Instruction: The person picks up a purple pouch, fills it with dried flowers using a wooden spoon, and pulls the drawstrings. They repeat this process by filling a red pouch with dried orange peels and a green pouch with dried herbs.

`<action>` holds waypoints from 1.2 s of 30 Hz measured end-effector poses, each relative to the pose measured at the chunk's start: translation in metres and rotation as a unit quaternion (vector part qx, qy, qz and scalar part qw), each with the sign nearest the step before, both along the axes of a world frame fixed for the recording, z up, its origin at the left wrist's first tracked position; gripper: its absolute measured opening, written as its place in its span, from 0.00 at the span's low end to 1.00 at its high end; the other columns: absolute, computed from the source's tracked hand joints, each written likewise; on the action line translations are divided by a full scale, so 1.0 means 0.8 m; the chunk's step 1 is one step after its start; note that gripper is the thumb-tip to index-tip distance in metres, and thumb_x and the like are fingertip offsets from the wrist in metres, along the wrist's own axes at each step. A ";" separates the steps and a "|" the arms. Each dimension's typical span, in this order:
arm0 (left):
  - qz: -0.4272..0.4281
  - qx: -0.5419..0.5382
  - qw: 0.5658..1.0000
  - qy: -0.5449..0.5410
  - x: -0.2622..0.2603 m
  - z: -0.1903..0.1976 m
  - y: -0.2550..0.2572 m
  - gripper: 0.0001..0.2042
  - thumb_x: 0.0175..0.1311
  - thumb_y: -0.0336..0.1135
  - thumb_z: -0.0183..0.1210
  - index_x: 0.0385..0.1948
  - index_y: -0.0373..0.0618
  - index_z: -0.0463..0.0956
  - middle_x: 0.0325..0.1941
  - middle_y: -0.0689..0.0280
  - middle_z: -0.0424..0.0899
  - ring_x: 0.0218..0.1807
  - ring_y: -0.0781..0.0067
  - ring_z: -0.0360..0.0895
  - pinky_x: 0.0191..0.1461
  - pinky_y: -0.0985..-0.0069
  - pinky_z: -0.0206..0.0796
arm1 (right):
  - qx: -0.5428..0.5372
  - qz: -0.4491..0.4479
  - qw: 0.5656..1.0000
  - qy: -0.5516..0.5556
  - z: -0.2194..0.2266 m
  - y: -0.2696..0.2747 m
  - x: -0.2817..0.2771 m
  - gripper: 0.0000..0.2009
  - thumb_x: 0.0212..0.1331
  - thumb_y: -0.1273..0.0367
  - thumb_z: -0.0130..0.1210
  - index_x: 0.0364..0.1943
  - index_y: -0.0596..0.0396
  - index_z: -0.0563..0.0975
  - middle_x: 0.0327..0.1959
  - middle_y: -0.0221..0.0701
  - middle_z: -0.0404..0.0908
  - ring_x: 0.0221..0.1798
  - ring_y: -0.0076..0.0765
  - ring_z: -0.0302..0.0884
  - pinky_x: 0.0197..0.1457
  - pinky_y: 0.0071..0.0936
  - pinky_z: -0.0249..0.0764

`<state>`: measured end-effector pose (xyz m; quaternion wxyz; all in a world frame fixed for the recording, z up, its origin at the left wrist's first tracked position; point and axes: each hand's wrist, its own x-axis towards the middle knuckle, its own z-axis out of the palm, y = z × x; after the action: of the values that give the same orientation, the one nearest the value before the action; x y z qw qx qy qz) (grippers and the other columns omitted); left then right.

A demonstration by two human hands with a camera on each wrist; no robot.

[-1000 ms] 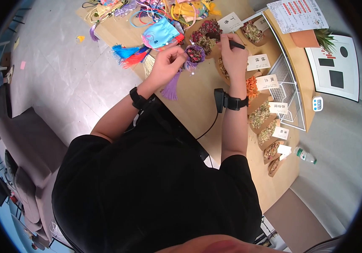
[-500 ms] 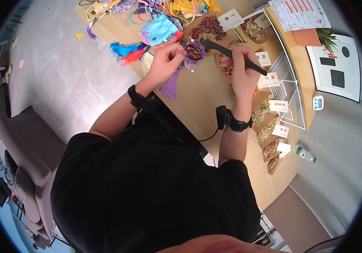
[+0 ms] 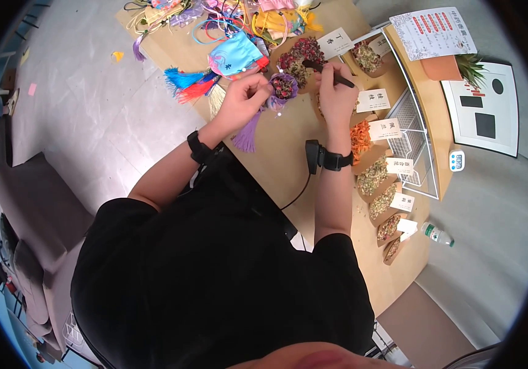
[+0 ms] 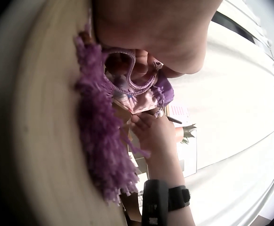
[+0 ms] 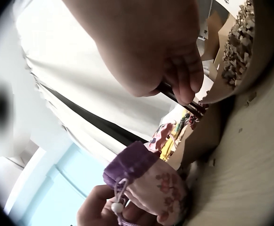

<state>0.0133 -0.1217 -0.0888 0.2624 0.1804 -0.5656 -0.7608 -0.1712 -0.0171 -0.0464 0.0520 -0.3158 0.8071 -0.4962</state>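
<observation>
My left hand point(image 3: 245, 98) pinches the edge of a small purple-and-pink drawstring pouch point(image 3: 283, 86). Dark red dried buds fill the pouch's mouth, which faces up. Its purple tassel point(image 4: 101, 127) hangs down by the table, and a white bead point(image 5: 117, 207) sits on its cord. In my right hand point(image 3: 338, 95) is a dark, slim, long-handled tool point(image 3: 342, 80), gripped between thumb and fingers. The tool's tip reaches into a brown paper tray of dried red buds point(image 3: 301, 54), just beyond the pouch.
A row of paper trays with dried herbs, such as orange petals point(image 3: 360, 142), runs along the right with label cards point(image 3: 371, 101). A blue pouch point(image 3: 236, 54) and other tasselled pouches lie at the far left. White wire racks point(image 3: 408, 117) and a bottle point(image 3: 438, 234) stand at right.
My right hand brought the tool's tip from the bud tray to the pouch's mouth, then back to the tray. My left hand stays on the pouch.
</observation>
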 end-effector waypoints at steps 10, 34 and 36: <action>-0.004 -0.013 1.000 -0.006 0.000 0.004 0.000 0.06 0.69 0.28 0.56 0.30 0.40 0.74 0.21 0.79 0.68 0.24 0.92 0.61 0.28 0.84 0.52 | -0.141 0.027 0.987 -0.075 0.072 0.044 0.060 0.07 0.69 0.72 0.51 0.38 0.63 0.75 0.26 0.33 0.81 0.28 0.21 0.78 0.33 0.18 0.73; 0.004 -0.011 1.000 -0.008 -0.001 -0.003 0.000 0.06 0.69 0.28 0.56 0.30 0.39 0.75 0.21 0.79 0.68 0.24 0.92 0.61 0.28 0.84 0.51 | -0.134 0.037 0.984 -0.109 0.068 0.046 0.064 0.06 0.68 0.72 0.51 0.36 0.61 0.76 0.25 0.32 0.81 0.26 0.22 0.78 0.31 0.18 0.74; 0.000 -0.016 1.000 -0.006 -0.002 -0.003 0.000 0.08 0.71 0.30 0.54 0.29 0.41 0.74 0.21 0.78 0.69 0.24 0.91 0.62 0.29 0.85 0.52 | -0.140 0.022 0.984 -0.107 0.066 0.042 0.062 0.06 0.68 0.72 0.52 0.37 0.61 0.76 0.25 0.32 0.81 0.26 0.20 0.78 0.31 0.17 0.73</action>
<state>0.0120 -0.1214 -0.0914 0.2623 0.1807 -0.5793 -0.7503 -0.1214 0.0164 0.0066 0.1043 -0.2828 0.7122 -0.6339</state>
